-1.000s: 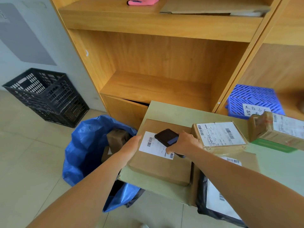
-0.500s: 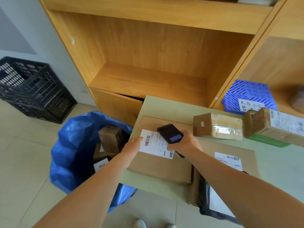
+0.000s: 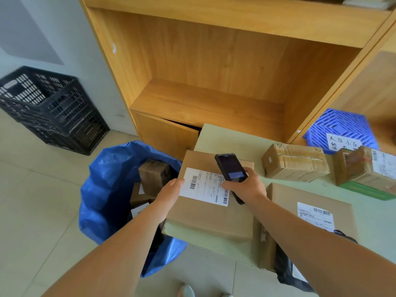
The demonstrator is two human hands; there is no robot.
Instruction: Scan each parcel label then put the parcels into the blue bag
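A flat brown parcel point(image 3: 205, 217) with a white barcode label point(image 3: 203, 187) lies at the left end of the pale green table point(image 3: 225, 138). My left hand point(image 3: 169, 194) grips its left edge, thumb on the label. My right hand point(image 3: 246, 186) holds a black handheld scanner point(image 3: 230, 168) tilted over the label. The blue bag point(image 3: 102, 189) stands open on the floor left of the table with several parcels point(image 3: 153, 174) inside.
A taped box point(image 3: 294, 162) and another labelled box point(image 3: 370, 166) sit at the table's back right. A flat labelled parcel point(image 3: 310, 209) and a black mailer point(image 3: 287, 273) lie at right. Wooden shelving point(image 3: 214, 71) is behind, a black crate point(image 3: 49, 108) at left, a blue basket point(image 3: 340, 129) at right.
The scanner has tilted up and moved slightly right over the label. The small box behind it has been turned and set down with its taped side facing me. My left hand stays on the parcel.
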